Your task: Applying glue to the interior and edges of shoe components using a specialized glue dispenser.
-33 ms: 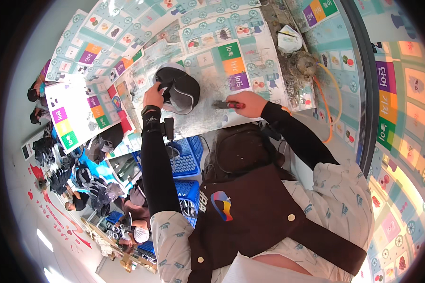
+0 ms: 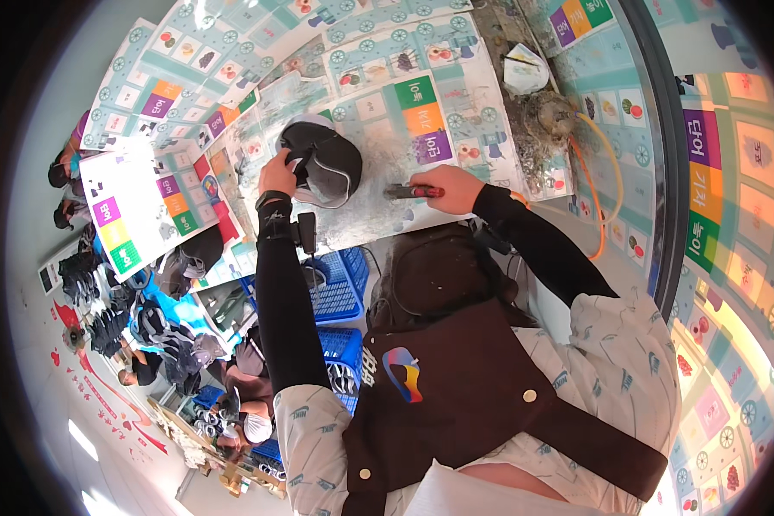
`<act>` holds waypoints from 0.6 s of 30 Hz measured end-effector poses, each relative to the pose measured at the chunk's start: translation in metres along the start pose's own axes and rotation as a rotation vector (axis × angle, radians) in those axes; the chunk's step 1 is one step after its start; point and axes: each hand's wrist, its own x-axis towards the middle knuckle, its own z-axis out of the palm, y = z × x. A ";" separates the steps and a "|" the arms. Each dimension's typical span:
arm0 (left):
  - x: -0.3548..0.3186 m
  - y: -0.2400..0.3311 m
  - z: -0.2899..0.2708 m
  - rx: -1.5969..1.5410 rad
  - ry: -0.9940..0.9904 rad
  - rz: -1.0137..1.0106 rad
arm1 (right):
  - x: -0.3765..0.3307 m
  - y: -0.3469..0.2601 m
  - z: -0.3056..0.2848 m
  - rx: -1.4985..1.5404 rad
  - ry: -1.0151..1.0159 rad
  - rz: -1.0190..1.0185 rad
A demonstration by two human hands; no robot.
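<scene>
On the patterned worktable (image 2: 378, 224), my left hand (image 2: 277, 175) grips the near left edge of a black and grey cap (image 2: 331, 163) with pale piping. My fingers curl over its edge, partly hidden against the dark fabric. To the right of the cap, my right hand (image 2: 450, 189) is closed around a short hand tool (image 2: 413, 192) with a red and black handle. The tool's dark end points left toward the cap, apart from it, and its exact kind is too small to tell.
A white cup-shaped thing (image 2: 525, 69) and a dusty lump (image 2: 552, 116) with yellow and orange cords (image 2: 606, 163) stand at the right. Blue baskets (image 2: 340, 288) sit below the table edge. Dark caps (image 2: 189, 262) lie at left; people (image 2: 254, 404) are beyond, lower left.
</scene>
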 end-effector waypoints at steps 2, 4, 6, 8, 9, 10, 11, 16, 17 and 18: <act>0.001 0.000 0.002 0.022 0.005 -0.007 | -0.001 -0.006 -0.004 0.055 0.021 0.016; 0.003 0.003 0.004 0.009 0.011 -0.021 | -0.004 -0.001 -0.004 0.167 0.214 0.008; 0.003 0.006 0.005 0.018 -0.021 -0.037 | -0.004 0.003 0.000 0.217 0.128 0.014; 0.002 -0.002 0.011 0.026 -0.013 -0.041 | -0.004 0.000 0.002 0.088 -0.008 -0.039; 0.002 -0.008 0.013 0.000 -0.024 -0.039 | -0.004 0.002 0.006 0.121 0.041 -0.017; 0.001 -0.005 0.011 -0.001 -0.017 -0.040 | -0.004 0.004 0.006 0.117 0.041 -0.022; 0.001 -0.003 0.009 0.000 0.000 -0.026 | -0.004 0.008 0.005 0.167 0.122 -0.025; 0.001 -0.004 0.010 0.006 0.035 0.013 | 0.001 0.025 0.006 0.030 0.024 0.054; 0.001 -0.007 0.009 -0.014 0.013 0.012 | 0.004 0.028 0.008 0.114 0.124 0.041; 0.004 -0.006 0.010 -0.014 0.016 0.015 | 0.006 0.034 0.005 0.111 0.127 0.040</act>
